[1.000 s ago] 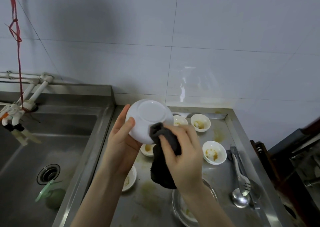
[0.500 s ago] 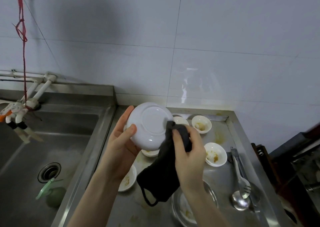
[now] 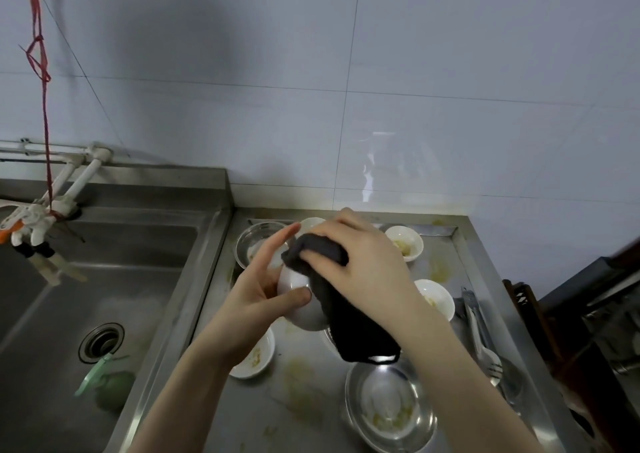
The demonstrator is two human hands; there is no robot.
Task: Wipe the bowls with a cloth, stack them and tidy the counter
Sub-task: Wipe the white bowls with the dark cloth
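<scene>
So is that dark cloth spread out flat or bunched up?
Bunched up. The right hand grips the dark cloth in a wad against the white bowl; the rest hangs down loose.

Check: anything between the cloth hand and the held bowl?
Nothing visible. The right hand presses the dark cloth straight onto the white bowl, which the left hand holds above the counter. Only the cloth lies between them.

two bare forearms, no sleeves in view, left hand (image 3: 258,300) & right hand (image 3: 363,262) ungloved, no rings/watch visible
</scene>
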